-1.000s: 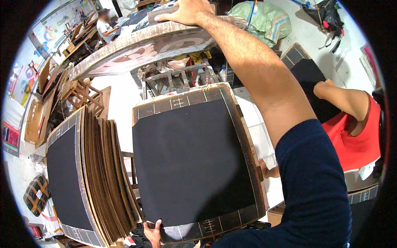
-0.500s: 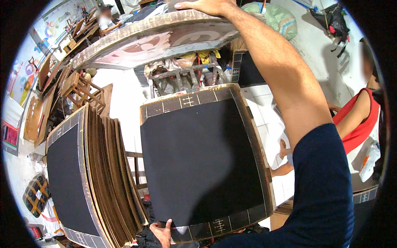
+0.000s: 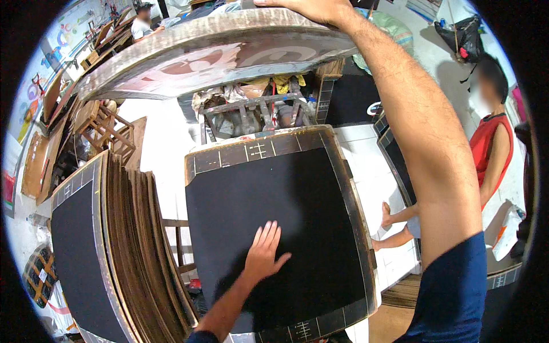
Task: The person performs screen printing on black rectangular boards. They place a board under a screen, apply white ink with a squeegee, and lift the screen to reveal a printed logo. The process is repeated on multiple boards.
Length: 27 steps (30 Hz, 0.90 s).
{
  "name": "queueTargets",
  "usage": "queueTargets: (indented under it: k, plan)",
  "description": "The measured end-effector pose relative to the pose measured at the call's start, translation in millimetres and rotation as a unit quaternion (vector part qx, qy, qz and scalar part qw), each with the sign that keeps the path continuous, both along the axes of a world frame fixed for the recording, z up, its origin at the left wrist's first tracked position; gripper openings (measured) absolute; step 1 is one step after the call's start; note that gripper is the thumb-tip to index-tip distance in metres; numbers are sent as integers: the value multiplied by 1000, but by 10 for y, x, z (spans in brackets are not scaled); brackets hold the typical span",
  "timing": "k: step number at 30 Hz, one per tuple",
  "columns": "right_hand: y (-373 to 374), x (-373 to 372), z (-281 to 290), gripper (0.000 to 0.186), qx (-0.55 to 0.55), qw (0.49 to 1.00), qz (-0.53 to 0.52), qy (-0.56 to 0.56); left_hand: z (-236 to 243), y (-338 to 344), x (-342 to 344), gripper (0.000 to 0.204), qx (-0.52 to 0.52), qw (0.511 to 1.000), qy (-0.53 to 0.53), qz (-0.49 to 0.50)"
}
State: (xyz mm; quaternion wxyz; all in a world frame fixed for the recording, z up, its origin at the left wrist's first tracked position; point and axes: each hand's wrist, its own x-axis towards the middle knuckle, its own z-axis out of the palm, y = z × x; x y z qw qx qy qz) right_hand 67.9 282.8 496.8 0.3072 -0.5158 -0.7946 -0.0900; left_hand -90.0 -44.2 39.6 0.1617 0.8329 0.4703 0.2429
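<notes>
The left hand (image 3: 264, 250) lies flat with fingers spread on the black square board (image 3: 274, 228), palm pressed to its dark face a little below and left of the middle, gripping nothing. The right hand (image 3: 311, 8) reaches high overhead, fingers laid over the top edge of a raised printing screen frame (image 3: 211, 51), which tilts above the board's far edge. The board lies flat in front of the person, its pale ruled border running round all four sides, the near edge close to the person's body. To its left, just beside it, stands a stack of similar boards (image 3: 123, 246) on edge, with a narrow gap between. On the right, white floor tiles (image 3: 374, 183) lie open up to another dark board (image 3: 400, 171), where a person in a red top (image 3: 486, 148) sits. The board's face is matte black, its border worn and marked with short ticks.
</notes>
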Motion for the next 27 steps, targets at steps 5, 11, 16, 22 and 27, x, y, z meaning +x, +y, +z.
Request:
queueTargets:
  k: [5,11,16,22,27]
  plan:
    - [146,40,82,89,-33,996,88,0,-141,1542,86,90,20,994,104,-26]
    - [392,-38,89,105,60,993,92,-34,178,2238,-700,94,-26,888,300,346]
    - [132,1,-65,90,26,997,66,-29,827,1769,-1073,88,84,861,142,481]
    - [-726,212,-1460,62,322,942,77,50,1769,759,-614,65,37,700,-694,163]
    - [-1743,443,-2865,57,136,987,85,5,1296,364,-489,61,-177,545,-738,356]
